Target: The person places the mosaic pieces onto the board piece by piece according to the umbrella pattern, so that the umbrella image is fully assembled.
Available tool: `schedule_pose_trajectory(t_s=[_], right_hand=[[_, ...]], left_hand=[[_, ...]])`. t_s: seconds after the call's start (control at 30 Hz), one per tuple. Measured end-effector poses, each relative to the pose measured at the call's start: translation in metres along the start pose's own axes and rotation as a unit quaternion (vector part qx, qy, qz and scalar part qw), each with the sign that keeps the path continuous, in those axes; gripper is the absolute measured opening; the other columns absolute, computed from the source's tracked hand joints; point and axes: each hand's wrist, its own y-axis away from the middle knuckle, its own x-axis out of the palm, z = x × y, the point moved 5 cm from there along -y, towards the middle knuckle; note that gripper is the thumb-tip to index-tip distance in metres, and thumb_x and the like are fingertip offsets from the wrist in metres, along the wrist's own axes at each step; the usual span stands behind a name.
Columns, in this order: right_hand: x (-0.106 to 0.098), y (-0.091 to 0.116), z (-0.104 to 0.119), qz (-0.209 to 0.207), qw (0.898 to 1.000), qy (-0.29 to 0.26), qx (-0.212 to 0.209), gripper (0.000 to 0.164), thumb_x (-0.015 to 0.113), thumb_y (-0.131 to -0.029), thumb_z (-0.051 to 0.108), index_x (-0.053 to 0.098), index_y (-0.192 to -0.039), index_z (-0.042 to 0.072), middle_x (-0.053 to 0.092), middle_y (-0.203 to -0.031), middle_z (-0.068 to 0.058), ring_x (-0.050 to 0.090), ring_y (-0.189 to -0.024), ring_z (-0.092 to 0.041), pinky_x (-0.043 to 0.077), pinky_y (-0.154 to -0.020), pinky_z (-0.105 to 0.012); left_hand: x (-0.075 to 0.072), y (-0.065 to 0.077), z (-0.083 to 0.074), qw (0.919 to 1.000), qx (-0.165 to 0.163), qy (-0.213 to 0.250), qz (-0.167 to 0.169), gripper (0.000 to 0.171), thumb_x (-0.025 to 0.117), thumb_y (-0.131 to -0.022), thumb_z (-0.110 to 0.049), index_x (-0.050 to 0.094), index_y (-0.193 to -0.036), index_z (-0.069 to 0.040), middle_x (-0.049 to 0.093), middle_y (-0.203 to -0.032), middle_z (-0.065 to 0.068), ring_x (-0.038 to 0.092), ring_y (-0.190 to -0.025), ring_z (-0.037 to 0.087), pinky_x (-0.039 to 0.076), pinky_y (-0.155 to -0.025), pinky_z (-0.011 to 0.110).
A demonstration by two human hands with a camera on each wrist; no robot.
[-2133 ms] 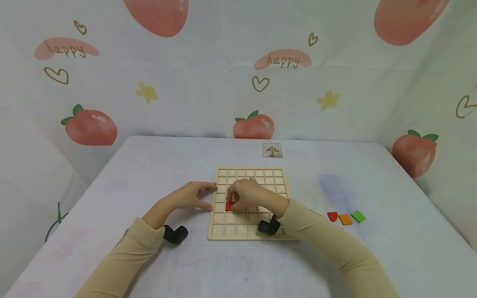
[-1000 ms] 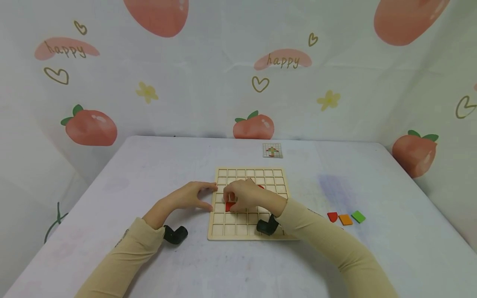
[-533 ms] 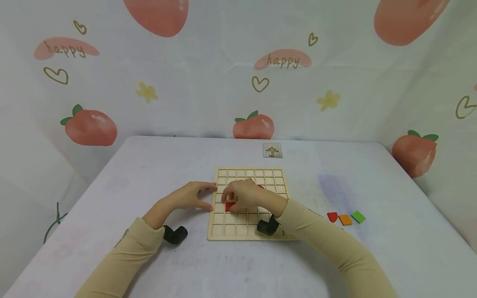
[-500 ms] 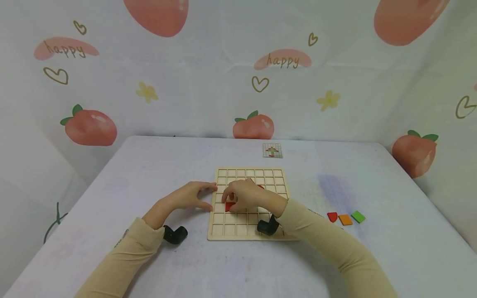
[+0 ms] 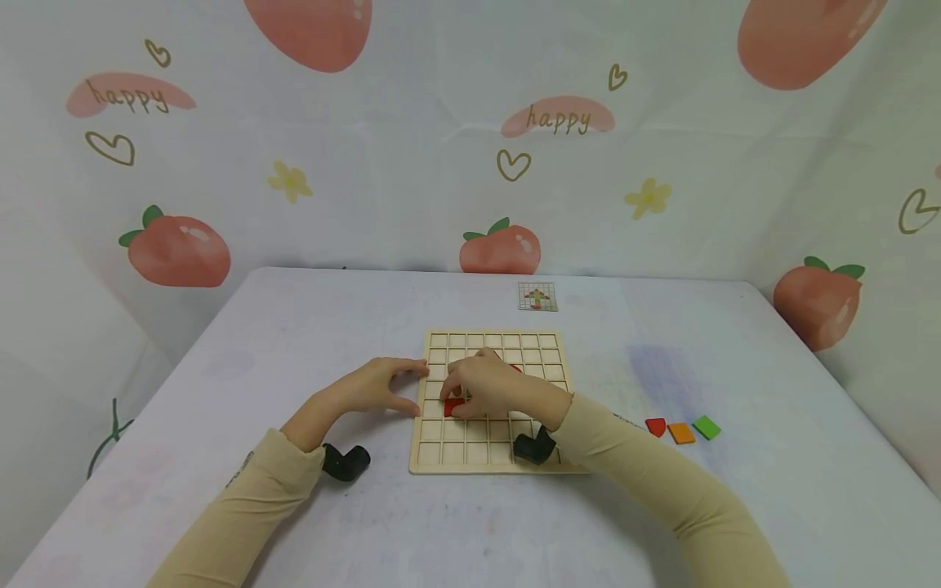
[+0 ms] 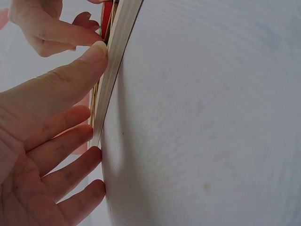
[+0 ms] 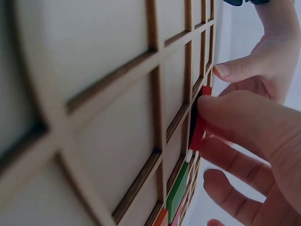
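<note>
A wooden grid board (image 5: 439, 341) lies on the table in the head view. My right hand (image 5: 488, 385) is over its left half, pinching a red tile (image 5: 451, 407) between thumb and fingers. In the right wrist view that red tile (image 7: 199, 129) stands slightly raised and tilted at a cell. Near it a green tile (image 7: 178, 189) and an orange tile (image 7: 161, 218) sit in cells. My left hand (image 5: 376, 386) stays at the board's left edge, thumb and fingers spread; in the left wrist view, its thumb (image 6: 77, 75) meets the edge.
To the right of the board lie a red rounded tile (image 5: 656, 427), an orange square tile (image 5: 681, 433) and a green square tile (image 5: 707, 427). A small card (image 5: 537, 296) with a coloured grid picture lies behind the board. Black wrist cameras (image 5: 535, 446) hang near both wrists.
The right hand's fingers shift slightly left, then back over the red tile. Another red piece on the board comes into sight behind that hand. The left hand keeps its place.
</note>
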Motion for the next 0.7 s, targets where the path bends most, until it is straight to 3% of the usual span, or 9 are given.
schedule_pose_trajectory(t_s=[0.3, 0.53, 0.7], right_hand=[[-0.0009, 0.0021, -0.0002, -0.022, 0.999, 0.006, -0.036, 0.013, 0.063, -0.089, 0.027, 0.071, -0.099, 0.022, 0.066, -0.091, 0.010, 0.059, -0.083, -0.004, 0.038, -0.094, -0.042], [-0.0030, 0.0004, -0.0001, -0.059, 0.997, 0.043, -0.026, 0.012, 0.059, -0.092, 0.023, 0.069, -0.097, 0.019, 0.068, -0.093, 0.007, 0.062, -0.090, -0.007, 0.043, -0.095, -0.044], [-0.0055, 0.0007, -0.0033, -0.067, 0.997, 0.037, -0.008, 0.012, 0.059, -0.092, 0.020, 0.069, -0.097, 0.018, 0.068, -0.093, 0.005, 0.063, -0.091, -0.009, 0.045, -0.090, -0.043]], left_hand=[[-0.0008, 0.0002, -0.0009, 1.0000, 0.003, 0.000, -0.001, 0.062, 0.077, -0.077, -0.024, 0.053, -0.129, -0.002, 0.043, -0.144, 0.018, 0.037, -0.135, 0.036, 0.035, -0.109, 0.050], [0.0006, -0.0008, -0.0008, 1.0000, 0.002, 0.006, -0.004, 0.060, 0.076, -0.077, -0.023, 0.055, -0.128, -0.002, 0.043, -0.143, 0.018, 0.036, -0.136, 0.036, 0.034, -0.110, 0.050], [0.0004, -0.0006, -0.0008, 1.0000, 0.004, 0.004, -0.006, 0.059, 0.076, -0.077, -0.023, 0.055, -0.127, -0.002, 0.044, -0.143, 0.019, 0.036, -0.136, 0.036, 0.033, -0.110, 0.051]])
